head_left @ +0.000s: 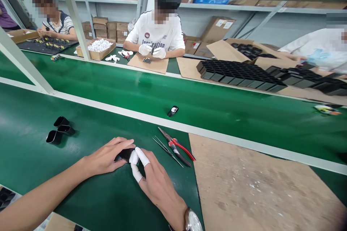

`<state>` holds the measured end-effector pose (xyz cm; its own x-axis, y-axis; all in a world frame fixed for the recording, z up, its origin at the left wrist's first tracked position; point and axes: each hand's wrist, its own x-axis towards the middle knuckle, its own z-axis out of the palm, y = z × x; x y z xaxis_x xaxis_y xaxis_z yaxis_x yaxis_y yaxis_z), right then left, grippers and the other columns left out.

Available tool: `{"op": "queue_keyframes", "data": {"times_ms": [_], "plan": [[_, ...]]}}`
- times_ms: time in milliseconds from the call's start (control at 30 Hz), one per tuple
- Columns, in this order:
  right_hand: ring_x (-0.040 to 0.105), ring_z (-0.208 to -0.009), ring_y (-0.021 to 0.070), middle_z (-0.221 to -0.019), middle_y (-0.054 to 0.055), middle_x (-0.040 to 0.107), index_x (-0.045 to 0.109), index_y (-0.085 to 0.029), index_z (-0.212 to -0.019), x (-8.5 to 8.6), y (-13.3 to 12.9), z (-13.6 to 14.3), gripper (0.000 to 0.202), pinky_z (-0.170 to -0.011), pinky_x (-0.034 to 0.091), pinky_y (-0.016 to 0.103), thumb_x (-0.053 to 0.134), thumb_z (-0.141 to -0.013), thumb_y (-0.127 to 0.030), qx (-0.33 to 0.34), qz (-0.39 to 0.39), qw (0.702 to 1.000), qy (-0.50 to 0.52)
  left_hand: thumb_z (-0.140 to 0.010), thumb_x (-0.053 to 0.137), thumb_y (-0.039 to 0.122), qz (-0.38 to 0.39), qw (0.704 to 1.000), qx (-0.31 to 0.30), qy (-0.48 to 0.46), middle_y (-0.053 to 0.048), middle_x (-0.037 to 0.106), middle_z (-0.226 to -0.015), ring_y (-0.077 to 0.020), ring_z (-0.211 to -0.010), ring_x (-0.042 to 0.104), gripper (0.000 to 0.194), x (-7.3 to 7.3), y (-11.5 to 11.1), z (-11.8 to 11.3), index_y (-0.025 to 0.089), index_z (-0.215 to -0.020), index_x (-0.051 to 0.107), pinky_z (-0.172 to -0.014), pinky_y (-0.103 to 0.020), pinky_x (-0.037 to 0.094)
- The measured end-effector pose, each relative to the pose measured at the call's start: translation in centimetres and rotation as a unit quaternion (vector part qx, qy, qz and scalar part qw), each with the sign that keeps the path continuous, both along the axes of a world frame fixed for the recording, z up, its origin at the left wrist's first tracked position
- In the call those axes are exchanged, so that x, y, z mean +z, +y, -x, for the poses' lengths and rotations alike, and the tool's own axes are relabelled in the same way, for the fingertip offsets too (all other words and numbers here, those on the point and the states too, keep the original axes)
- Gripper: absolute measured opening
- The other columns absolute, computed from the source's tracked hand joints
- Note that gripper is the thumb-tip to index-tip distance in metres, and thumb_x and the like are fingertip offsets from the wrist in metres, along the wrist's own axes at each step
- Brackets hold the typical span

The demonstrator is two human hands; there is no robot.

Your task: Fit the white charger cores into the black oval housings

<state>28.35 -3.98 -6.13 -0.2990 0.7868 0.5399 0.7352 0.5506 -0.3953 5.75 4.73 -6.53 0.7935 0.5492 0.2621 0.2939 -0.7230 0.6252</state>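
Resting between both hands (125, 155), the black casing (126, 154) (white piece possibly inside)

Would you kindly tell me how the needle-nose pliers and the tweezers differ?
The needle-nose pliers are bulkier, with red and black handles; the tweezers are slim, plain metal. The pliers' handles spread apart, while the tweezers' arms run close together. Both lie on the green worktop.

The left hand (110, 157) reaches in from the lower left, palm down with fingers curled, while the right hand (155, 178), thumb and index finger in white finger cots (142, 157), pinches opposite its fingertips.
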Motion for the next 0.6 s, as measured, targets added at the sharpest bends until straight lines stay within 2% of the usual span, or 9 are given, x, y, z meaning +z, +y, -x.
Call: {"op": "queue_keyframes", "data": {"times_ms": [233,433,500,600], "plan": [[0.068,-0.113,0.0301,-0.130,0.020,0.065,0.040,-0.014,-0.152,0.0,-0.2,-0.7,0.051,-0.086,0.066,0.046,0.046,-0.101,-0.007,0.016,0.027,0.999,-0.011,-0.102,0.060,0.013,0.017,1.000,0.002,-0.003,-0.009,0.064,-0.145,-0.0250,-0.139,0.053,0.076,0.2,0.1,-0.2,0.033,-0.165,0.021,-0.107,-0.043,0.057],[0.059,-0.134,0.0301,-0.149,0.021,0.054,0.032,-0.015,-0.158,0.8,-0.4,-1.0,0.060,-0.106,0.060,0.048,0.056,-0.104,-0.019,0.014,0.091,0.995,0.026,-0.101,0.065,0.020,0.012,1.000,0.016,-0.020,-0.007,0.065,-0.144,-0.0229,-0.134,0.057,0.076,-0.2,0.4,-0.2,0.034,-0.164,0.024,-0.110,-0.043,0.054],[0.059,-0.135,0.0296,-0.149,0.021,0.052,0.033,-0.015,-0.157,1.1,-0.4,-1.0,0.058,-0.106,0.061,0.047,0.055,-0.104,-0.017,0.009,0.097,0.995,0.028,-0.101,0.066,0.022,0.014,0.999,0.020,-0.024,-0.007,0.066,-0.143,-0.0227,-0.131,0.060,0.074,-0.3,0.4,-0.2,0.034,-0.163,0.026,-0.109,-0.043,0.055],[0.062,-0.127,0.0302,-0.141,0.019,0.058,0.040,-0.015,-0.152,1.0,-0.3,-1.0,0.051,-0.098,0.064,0.047,0.055,-0.103,-0.014,0.008,0.074,0.997,0.027,-0.101,0.068,0.026,0.014,0.999,0.025,-0.027,-0.008,0.067,-0.142,-0.0234,-0.131,0.062,0.073,-0.3,0.4,-0.2,0.033,-0.161,0.029,-0.108,-0.043,0.056]]}}
